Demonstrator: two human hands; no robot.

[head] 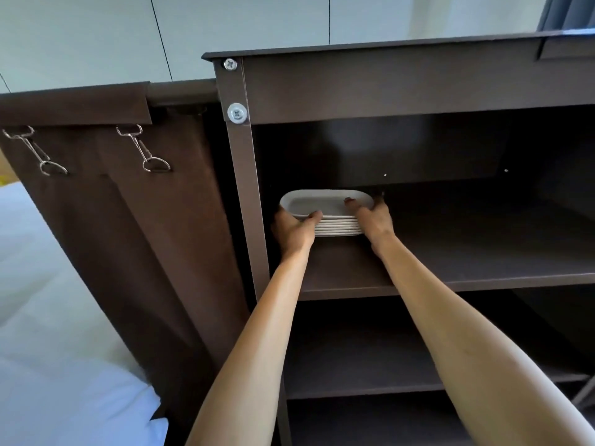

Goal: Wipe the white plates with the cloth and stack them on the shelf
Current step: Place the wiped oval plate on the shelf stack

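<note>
A stack of several white oval plates (323, 204) sits at the back left of the dark brown shelf (450, 252). My left hand (293, 228) grips the stack's left side, thumb over the top plate's rim. My right hand (373, 218) grips the stack's right side, fingers curled over the top rim. No cloth is in view.
The shelf unit's upright post (244, 188) stands just left of the plates. A brown fabric panel with metal clips (145, 149) hangs to the left. Lower shelves (370, 387) lie beneath. White bedding (48, 317) fills the lower left.
</note>
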